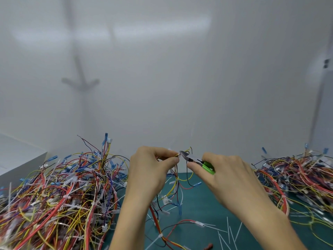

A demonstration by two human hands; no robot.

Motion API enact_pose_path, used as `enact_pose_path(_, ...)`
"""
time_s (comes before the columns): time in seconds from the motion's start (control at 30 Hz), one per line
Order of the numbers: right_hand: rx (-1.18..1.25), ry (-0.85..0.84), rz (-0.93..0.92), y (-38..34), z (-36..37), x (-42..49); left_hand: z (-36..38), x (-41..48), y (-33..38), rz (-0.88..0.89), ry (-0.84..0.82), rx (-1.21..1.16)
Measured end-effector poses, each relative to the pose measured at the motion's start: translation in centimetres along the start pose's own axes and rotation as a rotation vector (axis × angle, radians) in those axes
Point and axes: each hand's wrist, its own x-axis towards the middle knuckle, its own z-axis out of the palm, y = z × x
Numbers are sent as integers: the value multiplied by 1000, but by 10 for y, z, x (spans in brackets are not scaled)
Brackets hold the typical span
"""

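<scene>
My left hand [151, 170] pinches the top of a small wire harness [175, 184] of yellow, red, black and blue leads that hangs down to the green mat. My right hand [225, 177] grips a pair of green-handled cutters [207, 166]. The cutters' metal jaws [184, 155] sit right at the harness end, just beside my left fingertips. Whether the jaws are closed on a wire or a tie is too small to tell.
A big tangled pile of coloured wire harnesses [59, 199] fills the left side, and a second pile [297, 177] lies at the right. Cut white cable-tie tails [228, 231] are scattered on the green mat [198, 204]. A white box [19, 159] stands far left; a white wall rises behind.
</scene>
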Motion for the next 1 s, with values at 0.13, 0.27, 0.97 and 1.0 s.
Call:
enact_pose_path(0.13,64,-1,61,-3,-1,1,-2,-1,0,-13,15,-40)
enact_pose_path(0.27,176,4,106,-3,-6,3,-4,-1,1,-72,30,-228)
enact_pose_path(0.97,306,-34,184,5,-9,6,-22,4,6,-260,-169,-911)
enact_pose_path(1.0,270,-67,190,7,-8,6,-22,5,6,-260,-163,-935)
